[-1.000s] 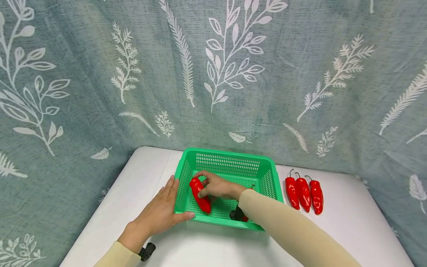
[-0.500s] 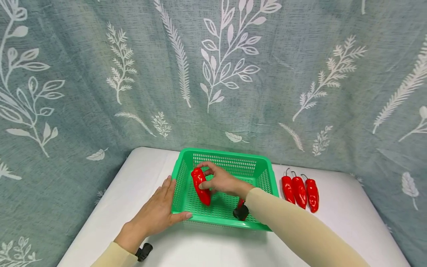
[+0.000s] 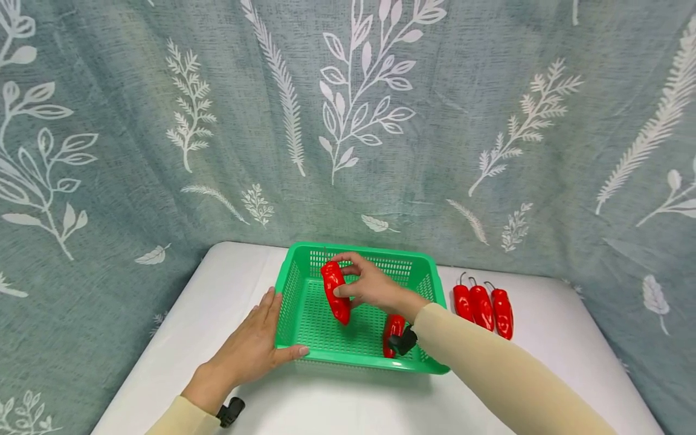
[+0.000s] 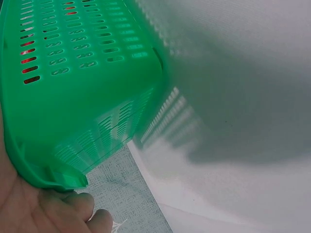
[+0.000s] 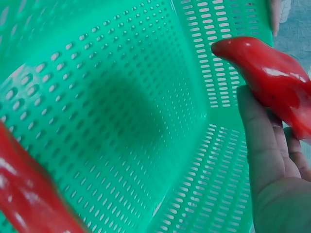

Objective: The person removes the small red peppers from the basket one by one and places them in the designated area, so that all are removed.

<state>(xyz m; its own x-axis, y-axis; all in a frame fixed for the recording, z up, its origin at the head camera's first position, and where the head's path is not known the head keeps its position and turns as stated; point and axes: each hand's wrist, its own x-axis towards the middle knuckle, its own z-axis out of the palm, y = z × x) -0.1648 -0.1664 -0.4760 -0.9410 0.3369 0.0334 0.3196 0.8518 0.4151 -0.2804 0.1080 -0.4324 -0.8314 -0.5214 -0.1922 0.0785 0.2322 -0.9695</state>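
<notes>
Spotting grey-green curtain (image 3: 239,121), creased, all across the back | catching white leaf prints (image 3: 374,223) (feathery fronds (image 3: 281,75) too!) | below, seeing white tabletop (image 3: 549,338)

Red peppers (image 3: 333,281); green basket (image 3: 318,314); white tabletop (image 3: 326,399); grey-green curtain (image 3: 244,121), white leaf print.

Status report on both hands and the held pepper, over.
Right hand gripping red pepper, raised above green basket floor. Left hand at basket's near left corner. Second pepper in basket, apart; no obstruction seen.

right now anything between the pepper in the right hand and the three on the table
Yes: the basket's right wall, partly hidden by the right sleeve, stands between the held pepper and those three peppers.
</notes>
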